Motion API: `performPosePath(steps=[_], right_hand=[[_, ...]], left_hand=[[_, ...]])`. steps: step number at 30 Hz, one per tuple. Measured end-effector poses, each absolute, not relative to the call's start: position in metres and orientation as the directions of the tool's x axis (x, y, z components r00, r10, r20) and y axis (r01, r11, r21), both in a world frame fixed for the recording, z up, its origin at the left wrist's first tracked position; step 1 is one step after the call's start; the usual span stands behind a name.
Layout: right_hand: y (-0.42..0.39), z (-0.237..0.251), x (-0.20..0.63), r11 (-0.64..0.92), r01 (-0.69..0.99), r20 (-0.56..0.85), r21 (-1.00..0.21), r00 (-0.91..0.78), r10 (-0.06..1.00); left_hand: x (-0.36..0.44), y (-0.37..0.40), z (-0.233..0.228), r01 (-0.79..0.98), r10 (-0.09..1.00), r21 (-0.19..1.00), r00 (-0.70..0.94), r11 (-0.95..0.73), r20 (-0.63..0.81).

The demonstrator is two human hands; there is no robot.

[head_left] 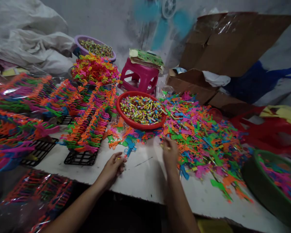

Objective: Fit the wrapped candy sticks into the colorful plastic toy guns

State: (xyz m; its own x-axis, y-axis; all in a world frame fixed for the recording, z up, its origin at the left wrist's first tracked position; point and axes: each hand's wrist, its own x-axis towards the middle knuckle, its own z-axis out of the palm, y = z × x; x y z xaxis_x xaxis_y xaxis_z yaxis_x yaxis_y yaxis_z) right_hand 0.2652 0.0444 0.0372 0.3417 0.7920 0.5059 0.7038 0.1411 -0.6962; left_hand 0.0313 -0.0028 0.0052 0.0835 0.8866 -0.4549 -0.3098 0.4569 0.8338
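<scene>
My left hand point(115, 166) is over the front of the white table, its fingers curled into a pinch. At its fingertips is the end of a blue plastic toy gun point(129, 147). My right hand point(171, 155) is closed and slightly blurred at the left edge of a heap of bright plastic toy guns point(199, 136). A small yellow tube end point(169, 148) shows at its fingers; the rest is hidden. Beyond both hands sits a red basin point(142, 126) full of small yellow, pink and blue tubes point(142, 110).
Black racks point(80, 158) packed with toy guns stand on the left. Behind them are a heaped bowl of plastic pieces point(95, 69) and a purple basin point(111, 58). A pink stool point(140, 74), cardboard box point(191, 82) and spinning fan point(168, 9) stand behind. A green tub point(252, 181) is at right.
</scene>
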Motion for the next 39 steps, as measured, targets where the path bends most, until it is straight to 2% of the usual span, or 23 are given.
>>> performPosePath(steps=[1,2,3,4,5,8,11,13,15,17,19,21,23,24,26,32,39], right_hand=[[0.044,0.026,0.243,0.284,0.719,0.478,-0.634,0.075,0.875],[0.044,0.017,0.222,0.419,0.714,0.43,-0.561,-0.181,0.884],[0.044,0.009,0.203,0.504,0.71,0.372,-0.493,-0.351,0.859],[0.043,0.005,0.187,0.548,0.72,0.308,-0.426,-0.454,0.836],[0.041,0.003,0.175,0.546,0.757,0.246,-0.36,-0.487,0.838],[0.032,0.008,0.161,0.356,0.908,0.056,-0.22,-0.353,0.934],[0.02,0.015,0.166,0.157,0.961,-0.08,-0.228,-0.179,0.981],[0.016,0.016,0.174,0.094,0.945,-0.068,-0.313,-0.121,0.99],[0.016,0.014,0.183,0.049,0.907,0.01,-0.419,-0.049,0.999],[0.017,0.01,0.191,-0.049,0.814,0.039,-0.579,0.088,0.995],[0.018,0.008,0.195,-0.16,0.583,-0.039,-0.797,0.215,0.976],[0.016,0.009,0.194,-0.213,0.232,-0.152,-0.949,0.255,0.955],[0.012,0.014,0.187,-0.185,-0.058,-0.194,-0.981,0.255,0.947],[0.009,0.018,0.183,-0.155,-0.141,-0.188,-0.978,0.265,0.946],[0.003,0.027,0.173,-0.082,-0.198,-0.142,-0.977,0.308,0.941],[-0.013,0.049,0.155,0.062,-0.088,0.03,-0.994,0.326,0.945],[-0.021,0.051,0.157,0.085,0.028,0.089,-0.996,0.289,0.953]], left_hand=[[0.033,-0.003,0.006,-0.301,0.89,0.839,0.094,0.453,-0.446],[0.033,-0.003,0.006,-0.294,0.891,0.843,0.099,0.451,-0.442],[0.033,-0.003,0.005,-0.291,0.893,0.845,0.098,0.448,-0.44],[0.032,-0.003,0.004,-0.292,0.895,0.848,0.089,0.442,-0.436],[0.029,-0.002,0.002,-0.295,0.897,0.849,0.073,0.438,-0.437],[0.019,0.0,-0.003,-0.309,0.883,0.836,0.023,0.453,-0.47],[0.013,0.0,-0.007,-0.331,0.869,0.817,0.019,0.472,-0.494],[0.013,0.0,-0.007,-0.349,0.878,0.816,0.045,0.461,-0.477],[0.016,-0.002,-0.007,-0.36,0.887,0.817,0.081,0.45,-0.454],[0.021,-0.004,-0.007,-0.367,0.891,0.814,0.12,0.451,-0.439],[0.025,-0.007,-0.007,-0.385,0.886,0.799,0.167,0.463,-0.433],[0.03,-0.01,-0.007,-0.415,0.887,0.784,0.201,0.462,-0.416],[0.033,-0.013,-0.006,-0.422,0.898,0.792,0.217,0.441,-0.384],[0.035,-0.014,-0.004,-0.415,0.904,0.803,0.222,0.427,-0.366],[0.037,-0.016,0.001,-0.395,0.908,0.819,0.241,0.415,-0.344],[0.04,-0.019,0.025,-0.386,0.915,0.834,0.245,0.394,-0.32],[0.039,-0.02,0.048,-0.267,0.934,0.9,0.189,0.345,-0.302]])
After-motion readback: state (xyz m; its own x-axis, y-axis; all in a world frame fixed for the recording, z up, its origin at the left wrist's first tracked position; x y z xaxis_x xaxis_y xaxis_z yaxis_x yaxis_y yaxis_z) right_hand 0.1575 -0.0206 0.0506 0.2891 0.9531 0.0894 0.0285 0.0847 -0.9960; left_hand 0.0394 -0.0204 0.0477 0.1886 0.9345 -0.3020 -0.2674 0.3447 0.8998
